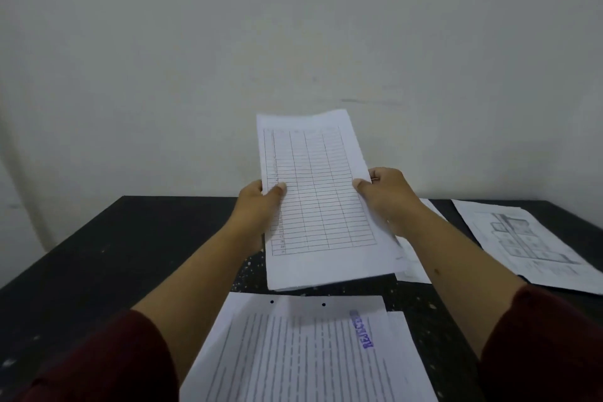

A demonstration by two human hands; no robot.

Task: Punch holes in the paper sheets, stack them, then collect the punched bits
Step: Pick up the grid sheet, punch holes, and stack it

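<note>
Head view: your left hand (257, 206) and right hand (385, 196) pinch the side edges of a table-printed sheet (319, 199), held up mid-frame above the dark table (130, 238). A punched stack (303, 352) lies bottom centre.

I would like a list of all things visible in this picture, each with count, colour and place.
table sheet: one, white with a printed grid, held up in the air over the table, between both hands.
stamped sheet: one, white with lines and a purple stamp, two holes at its far edge, on top of a near stack.
drawing sheet: one, white with a grey drawing, on the right of the table.
bits: many, white, scattered on the middle of the table.
table: one, black.
wall: pale.
left hand: grips the left edge of the table sheet.
right hand: grips its right edge.
</note>
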